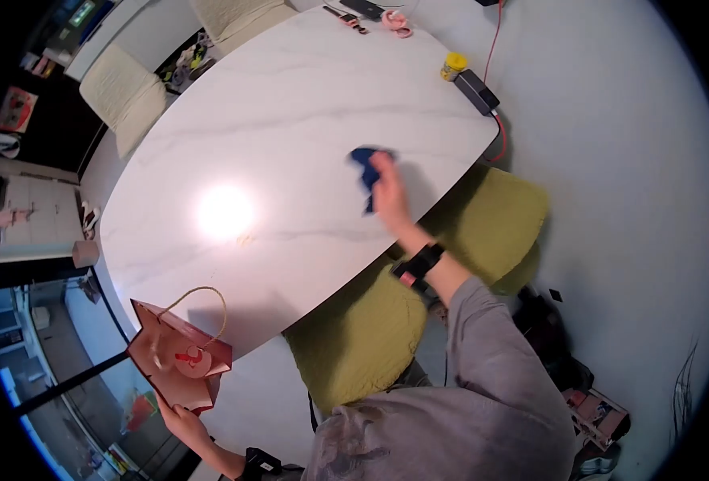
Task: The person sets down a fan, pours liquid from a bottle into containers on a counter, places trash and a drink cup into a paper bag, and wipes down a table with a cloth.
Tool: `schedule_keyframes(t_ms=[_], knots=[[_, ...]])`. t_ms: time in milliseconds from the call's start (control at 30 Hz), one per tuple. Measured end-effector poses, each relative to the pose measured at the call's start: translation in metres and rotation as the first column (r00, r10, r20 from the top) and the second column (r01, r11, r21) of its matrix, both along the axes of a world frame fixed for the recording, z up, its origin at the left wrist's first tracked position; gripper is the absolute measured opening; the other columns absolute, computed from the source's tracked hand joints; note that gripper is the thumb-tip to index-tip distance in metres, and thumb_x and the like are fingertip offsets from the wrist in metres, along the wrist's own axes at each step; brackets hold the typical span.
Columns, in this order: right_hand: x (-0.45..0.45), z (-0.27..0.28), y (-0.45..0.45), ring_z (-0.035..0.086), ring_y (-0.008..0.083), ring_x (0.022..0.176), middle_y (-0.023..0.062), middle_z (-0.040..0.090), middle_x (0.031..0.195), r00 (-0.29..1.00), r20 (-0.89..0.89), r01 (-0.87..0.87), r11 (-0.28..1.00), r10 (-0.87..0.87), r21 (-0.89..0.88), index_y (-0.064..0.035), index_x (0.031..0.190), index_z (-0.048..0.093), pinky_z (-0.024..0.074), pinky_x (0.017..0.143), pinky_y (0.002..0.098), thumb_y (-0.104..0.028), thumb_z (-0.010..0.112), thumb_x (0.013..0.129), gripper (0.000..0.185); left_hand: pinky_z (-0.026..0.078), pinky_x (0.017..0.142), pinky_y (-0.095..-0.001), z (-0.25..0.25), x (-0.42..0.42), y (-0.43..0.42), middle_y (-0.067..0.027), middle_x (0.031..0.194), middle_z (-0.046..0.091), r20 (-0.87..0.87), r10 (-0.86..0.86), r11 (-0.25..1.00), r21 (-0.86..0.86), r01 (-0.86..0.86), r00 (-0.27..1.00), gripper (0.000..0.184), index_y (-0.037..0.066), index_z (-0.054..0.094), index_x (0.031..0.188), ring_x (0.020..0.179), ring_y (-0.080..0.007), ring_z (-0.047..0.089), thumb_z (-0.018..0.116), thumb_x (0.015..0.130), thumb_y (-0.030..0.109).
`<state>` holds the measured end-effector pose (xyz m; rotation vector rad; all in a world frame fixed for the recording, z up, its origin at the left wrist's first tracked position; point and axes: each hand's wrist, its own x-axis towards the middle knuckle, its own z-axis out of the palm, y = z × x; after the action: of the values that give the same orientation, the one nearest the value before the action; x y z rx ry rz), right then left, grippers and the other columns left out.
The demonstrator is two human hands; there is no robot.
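On the white marbled table (290,184), a dark blue cloth (366,167) lies under my right hand (389,192), whose fingers are closed on it near the table's right-hand edge. At the lower left, my left hand (180,422) grips the bottom edge of a reddish paper bag (180,353) with a rope handle and a round tag. The bag is tilted beside the table's near left edge. Small yellowish crumbs (245,240) lie on the tabletop between the bag and the cloth.
Two green-covered chairs (362,337) stand against the near side. A yellow-lidded jar (454,66) and a black box (477,91) with a red cable sit at the far right corner. Pink and black items (396,24) lie at the far end. Pale chairs (122,92) stand beyond.
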<state>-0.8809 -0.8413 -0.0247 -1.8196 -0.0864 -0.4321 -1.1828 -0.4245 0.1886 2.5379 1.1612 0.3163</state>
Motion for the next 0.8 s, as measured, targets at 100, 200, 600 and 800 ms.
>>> schedule_keyframes(t_ms=[100, 200, 600, 800], knots=[[0.052, -0.031, -0.118, 0.041, 0.0332, 0.121, 0.0194, 0.047, 0.126, 0.943, 0.034, 0.324, 0.89, -0.331, -0.321, 0.0016, 0.119, 0.048, 0.0302, 0.105, 0.0395, 0.012, 0.041, 0.071, 0.05, 0.043, 0.088, -0.0357, -0.002, 0.027, -0.011, -0.0212, 0.122, 0.053, 0.008, 0.01, 1.0, 0.014, -0.01, 1.0, 0.048, 0.002, 0.043, 0.131, 0.105, -0.0324, 0.056, 0.035, 0.084, 0.0], [0.065, -0.062, -0.197, 0.035, 0.0387, 0.125, 0.0225, 0.04, 0.134, 0.886, -0.082, 0.307, 0.708, -0.457, -0.636, -0.0056, 0.125, 0.048, 0.0273, 0.106, 0.0425, -0.001, 0.047, 0.076, 0.049, 0.042, 0.089, -0.036, -0.002, 0.046, -0.021, -0.0194, 0.122, 0.053, 0.013, 0.028, 0.999, 0.018, -0.028, 1.0, 0.048, 0.004, 0.044, 0.131, 0.106, -0.0322, 0.055, 0.035, 0.084, 0.0], [0.026, -0.06, -0.009, 0.03, 0.0339, 0.13, 0.0153, 0.033, 0.141, 0.959, -0.148, -0.277, 0.683, 0.242, -0.676, -0.0103, 0.125, 0.049, 0.0255, 0.104, 0.051, 0.004, 0.047, 0.073, 0.054, 0.039, 0.093, -0.0355, -0.006, 0.042, -0.032, -0.0199, 0.126, 0.05, 0.018, 0.083, 0.996, -0.016, -0.083, 0.996, 0.05, 0.003, 0.043, 0.131, 0.112, -0.0334, 0.051, 0.035, 0.081, -0.001], [-0.054, -0.064, 0.055, 0.033, 0.0315, 0.129, 0.0148, 0.035, 0.141, 0.72, -0.194, -0.6, 0.456, 0.666, -0.657, -0.0069, 0.123, 0.051, 0.0266, 0.105, 0.0503, 0.005, 0.045, 0.073, 0.052, 0.041, 0.09, -0.0358, -0.016, 0.012, -0.024, -0.0202, 0.121, 0.053, 0.088, 0.103, 0.994, -0.041, -0.1, 0.991, 0.047, 0.001, 0.045, 0.129, 0.107, -0.0337, 0.054, 0.035, 0.083, 0.001]])
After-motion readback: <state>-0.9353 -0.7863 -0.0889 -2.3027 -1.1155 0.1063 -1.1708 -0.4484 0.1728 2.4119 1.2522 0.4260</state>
